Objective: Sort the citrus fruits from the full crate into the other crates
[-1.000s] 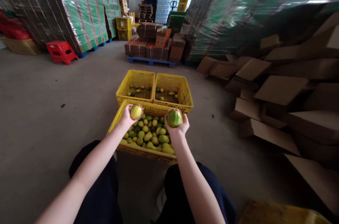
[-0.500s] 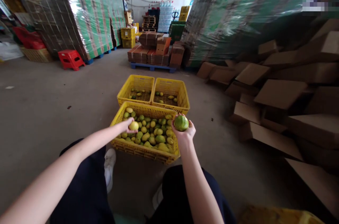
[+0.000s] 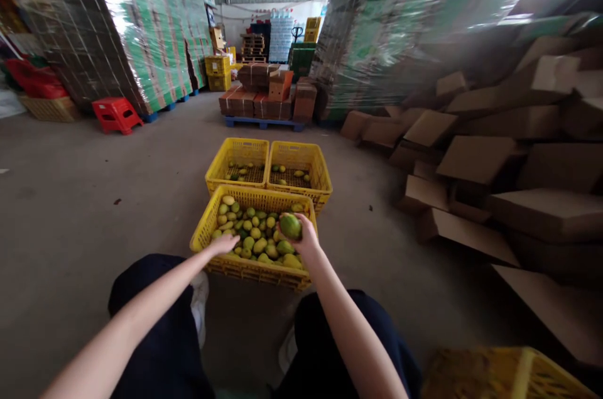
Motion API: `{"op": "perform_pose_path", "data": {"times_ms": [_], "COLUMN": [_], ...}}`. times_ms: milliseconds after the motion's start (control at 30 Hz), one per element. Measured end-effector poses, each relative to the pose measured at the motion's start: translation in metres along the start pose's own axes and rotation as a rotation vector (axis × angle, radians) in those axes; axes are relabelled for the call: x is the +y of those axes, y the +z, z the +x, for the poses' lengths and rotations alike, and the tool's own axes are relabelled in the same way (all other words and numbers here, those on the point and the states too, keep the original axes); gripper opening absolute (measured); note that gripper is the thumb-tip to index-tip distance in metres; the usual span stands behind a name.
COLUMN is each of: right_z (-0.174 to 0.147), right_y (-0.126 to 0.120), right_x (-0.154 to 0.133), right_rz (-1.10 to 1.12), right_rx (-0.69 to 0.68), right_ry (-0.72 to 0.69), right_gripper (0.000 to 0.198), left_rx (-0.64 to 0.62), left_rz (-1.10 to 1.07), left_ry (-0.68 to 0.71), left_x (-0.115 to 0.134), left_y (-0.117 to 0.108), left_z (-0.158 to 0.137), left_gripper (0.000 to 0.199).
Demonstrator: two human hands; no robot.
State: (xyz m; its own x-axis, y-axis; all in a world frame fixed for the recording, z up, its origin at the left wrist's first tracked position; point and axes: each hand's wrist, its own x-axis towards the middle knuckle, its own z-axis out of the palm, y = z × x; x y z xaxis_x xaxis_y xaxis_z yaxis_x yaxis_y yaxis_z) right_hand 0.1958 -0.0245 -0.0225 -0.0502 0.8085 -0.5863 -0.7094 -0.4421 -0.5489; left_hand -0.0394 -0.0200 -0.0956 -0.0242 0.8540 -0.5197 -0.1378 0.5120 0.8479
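Note:
A yellow crate (image 3: 200, 232) in front of my knees holds many round to oval fruits (image 3: 255, 233), coloured yellow to green. My right hand (image 3: 307, 237) is wrapped around a large green fruit (image 3: 291, 227) just above the crate's right half. On the left side my left hand (image 3: 225, 244) reaches down over the near fruits, its back towards me. Its fingers are mostly hidden, and I cannot make out whether a fruit is in them.
Two more yellow crates (image 3: 238, 142) (image 3: 301, 147) with a few fruits stand just behind. Cardboard boxes (image 3: 475, 157) are heaped on the right. A red stool (image 3: 117, 115) and a blue pallet (image 3: 264, 123) of stacked cartons lie beyond. Another yellow crate (image 3: 527, 364) is at bottom right.
My right hand has moved left with the green fruit, now over the crate. My left hand has lowered slightly, and the yellow fruit it held no longer shows. The view has shifted a little.

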Motion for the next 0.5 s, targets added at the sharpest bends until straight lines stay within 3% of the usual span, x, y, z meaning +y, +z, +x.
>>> {"op": "perform_pose_path", "data": {"times_ms": [67, 167, 333, 500], "right_z": [0.000, -0.005, -0.019, -0.031], "right_y": [0.003, 0.007, 0.013, 0.000], "right_x": [0.023, 0.056, 0.084, 0.095], "right_rz": [-0.134, -0.320, -0.503, -0.727], "right_rx": [0.020, 0.023, -0.003, 0.024], "right_ry": [0.109, 0.279, 0.406, 0.451], "right_gripper": [0.008, 0.009, 0.011, 0.016], "left_rx": [0.023, 0.012, -0.044, -0.074], "left_rz": [0.286, 0.651, 1.109, 1.384], "left_ry": [0.024, 0.094, 0.115, 0.139], "left_x": [-0.038, -0.068, -0.072, -0.073], "left_y": [-0.014, -0.032, -0.036, -0.037], "left_z": [-0.013, -0.023, -0.018, -0.016], "left_gripper": [0.022, 0.040, 0.072, 0.081]}}
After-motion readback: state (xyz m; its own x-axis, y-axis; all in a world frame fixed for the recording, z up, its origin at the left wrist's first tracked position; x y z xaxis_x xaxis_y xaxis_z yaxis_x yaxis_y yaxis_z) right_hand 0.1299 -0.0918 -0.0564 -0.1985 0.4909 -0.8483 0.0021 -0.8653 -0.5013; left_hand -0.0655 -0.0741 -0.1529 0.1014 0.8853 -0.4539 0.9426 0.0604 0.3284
